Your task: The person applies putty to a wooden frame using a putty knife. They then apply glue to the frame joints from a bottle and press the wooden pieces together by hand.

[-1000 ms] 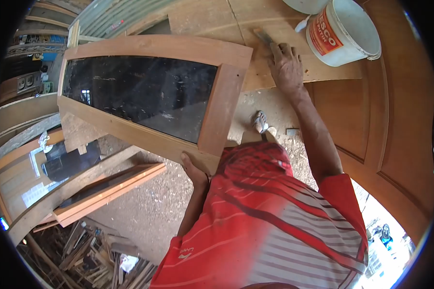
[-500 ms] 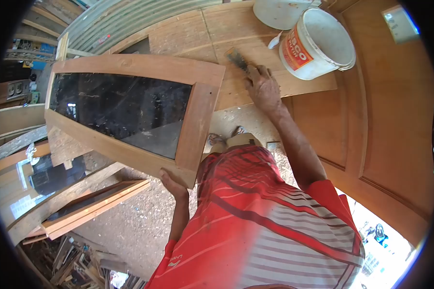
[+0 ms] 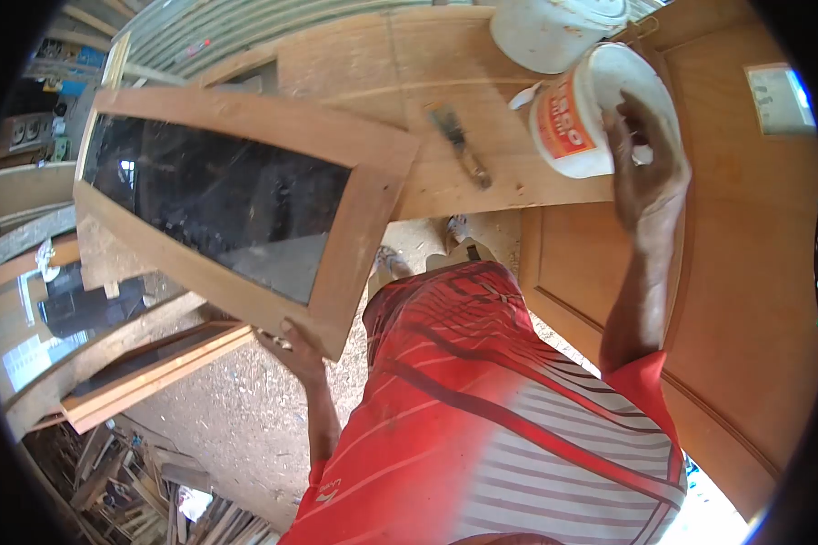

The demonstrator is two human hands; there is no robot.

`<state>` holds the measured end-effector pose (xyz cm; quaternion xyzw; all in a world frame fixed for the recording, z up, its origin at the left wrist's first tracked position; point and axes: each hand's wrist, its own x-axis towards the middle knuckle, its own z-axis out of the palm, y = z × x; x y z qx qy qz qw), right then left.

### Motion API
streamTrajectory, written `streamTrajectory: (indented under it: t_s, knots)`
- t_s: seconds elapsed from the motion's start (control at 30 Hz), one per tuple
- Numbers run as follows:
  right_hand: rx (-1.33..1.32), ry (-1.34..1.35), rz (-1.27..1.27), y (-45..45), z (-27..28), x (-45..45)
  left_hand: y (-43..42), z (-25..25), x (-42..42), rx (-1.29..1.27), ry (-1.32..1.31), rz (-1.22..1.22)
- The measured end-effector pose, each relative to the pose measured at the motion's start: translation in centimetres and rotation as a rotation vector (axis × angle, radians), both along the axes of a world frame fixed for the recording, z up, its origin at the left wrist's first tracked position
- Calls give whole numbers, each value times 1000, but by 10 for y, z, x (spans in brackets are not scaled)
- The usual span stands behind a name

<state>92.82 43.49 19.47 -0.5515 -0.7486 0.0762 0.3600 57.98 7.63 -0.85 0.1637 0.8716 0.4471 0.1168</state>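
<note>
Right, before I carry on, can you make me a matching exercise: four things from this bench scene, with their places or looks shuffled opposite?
Things:
1. Scraper
2. Left hand
3. Labelled bucket
4. Right hand

Places or looks:
A. White, with an orange-red label
B. At the open mouth of a bucket
C. Lying on the wooden surface, untouched
D. At the edge of the dark-paned frame

Pairs: 1-C, 2-D, 3-A, 4-B
</note>
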Motion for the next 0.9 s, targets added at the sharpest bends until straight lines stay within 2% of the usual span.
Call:
streamTrajectory:
  t_s: [0.1,0.13,0.17,0.27,0.33,0.4,0.53,0.6,0.63,0.7,0.9]
  knots:
    - [-13,-99,16,57,24,45,-6,3,-10,-304,415,-91]
    - [-104,-246,59,77,24,60,3,17,-5,-395,506,-112]
    - [-197,-389,108,98,23,72,15,29,4,-420,390,-74]
    - [-577,-714,232,134,30,57,44,40,28,-698,760,-124]
    - [-672,-928,358,152,21,49,69,42,44,-522,709,-170]
    - [-548,-1171,529,174,-23,51,89,36,52,-349,664,-285]
    - [-742,-928,564,198,-90,60,150,44,85,-172,610,-380]
    - [-804,-900,605,205,-105,66,178,42,94,-109,592,-431]
    - [-830,-899,621,212,-111,69,183,30,92,-100,670,-468]
    - [-877,-894,627,222,-119,72,193,19,98,-156,618,-461]
    - [-919,-893,585,230,-127,85,189,20,96,-158,589,-476]
